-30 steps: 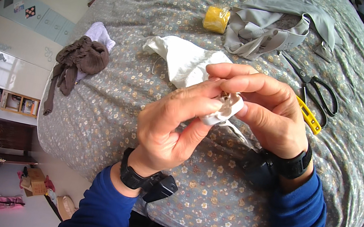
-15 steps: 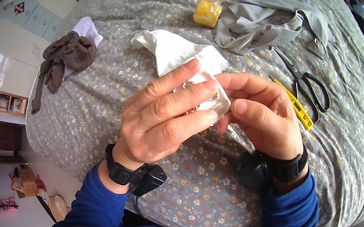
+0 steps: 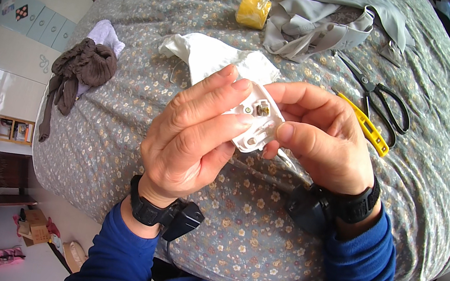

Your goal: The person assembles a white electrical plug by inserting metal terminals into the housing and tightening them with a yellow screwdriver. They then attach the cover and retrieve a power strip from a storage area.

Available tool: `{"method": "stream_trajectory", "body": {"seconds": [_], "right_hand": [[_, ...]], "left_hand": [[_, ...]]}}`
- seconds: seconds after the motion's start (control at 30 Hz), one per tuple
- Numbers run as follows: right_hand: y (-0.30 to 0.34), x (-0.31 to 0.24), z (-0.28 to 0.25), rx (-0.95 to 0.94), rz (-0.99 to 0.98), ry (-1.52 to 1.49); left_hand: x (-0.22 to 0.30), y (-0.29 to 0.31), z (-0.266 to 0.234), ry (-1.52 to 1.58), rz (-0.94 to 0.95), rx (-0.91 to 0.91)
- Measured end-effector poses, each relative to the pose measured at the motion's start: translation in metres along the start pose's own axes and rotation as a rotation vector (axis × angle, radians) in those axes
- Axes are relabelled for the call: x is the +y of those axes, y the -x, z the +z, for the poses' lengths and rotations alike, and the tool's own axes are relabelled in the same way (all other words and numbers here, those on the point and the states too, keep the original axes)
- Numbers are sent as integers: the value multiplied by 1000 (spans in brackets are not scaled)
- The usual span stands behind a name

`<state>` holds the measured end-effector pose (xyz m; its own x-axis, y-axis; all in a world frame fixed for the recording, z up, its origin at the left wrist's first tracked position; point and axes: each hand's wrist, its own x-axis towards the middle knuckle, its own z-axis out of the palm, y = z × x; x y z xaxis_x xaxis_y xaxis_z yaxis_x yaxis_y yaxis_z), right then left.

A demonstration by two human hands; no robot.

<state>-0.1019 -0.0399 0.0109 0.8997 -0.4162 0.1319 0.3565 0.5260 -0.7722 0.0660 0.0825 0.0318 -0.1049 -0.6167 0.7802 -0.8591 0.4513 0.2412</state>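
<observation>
Between my hands is an opened white plastic casing [image 3: 249, 112], its inner side facing up. Small metal parts and round posts show inside it. My left hand [image 3: 193, 135] holds the casing's left side, fingers resting across it. My right hand [image 3: 327, 137] pinches its right edge between thumb and fingers. A pale cord-like piece [image 3: 287, 161] comes out below the right fingers; its far end is hidden. Just beyond the hands, a white cloth [image 3: 209, 54] lies crumpled on the bed.
The flowered bedspread [image 3: 246, 227] is under everything. To the right lie black-handled scissors [image 3: 383, 101] and a yellow utility knife [image 3: 367, 127]. Farther off are a yellow tape roll [image 3: 253, 12] and grey fabric [image 3: 309, 29]. Brown cloth [image 3: 86, 63] lies at the left.
My left fingers have drawn back to the left, uncovering more of the casing's inside and its metal parts. The right hand keeps its pinch on the edge.
</observation>
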Motion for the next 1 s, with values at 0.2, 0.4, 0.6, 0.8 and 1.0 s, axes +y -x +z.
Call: {"method": "stream_trajectory", "body": {"seconds": [0.2, 0.4, 0.6, 0.8, 1.0], "right_hand": [[-1, 0, -1, -3, 28, 7], [1, -2, 2, 38, 40, 51], [-1, 0, 1, 62, 54, 17], [-1, 0, 2, 115, 68, -62], [-1, 0, 2, 131, 83, -17]], "left_hand": [[2, 0, 1, -3, -21, -18], [-2, -3, 1, -57, 40, -63], [-1, 0, 2, 19, -52, -50], [-5, 6, 5, 13, -44, 18], [-2, 7, -2, -64, -38, -29]]}}
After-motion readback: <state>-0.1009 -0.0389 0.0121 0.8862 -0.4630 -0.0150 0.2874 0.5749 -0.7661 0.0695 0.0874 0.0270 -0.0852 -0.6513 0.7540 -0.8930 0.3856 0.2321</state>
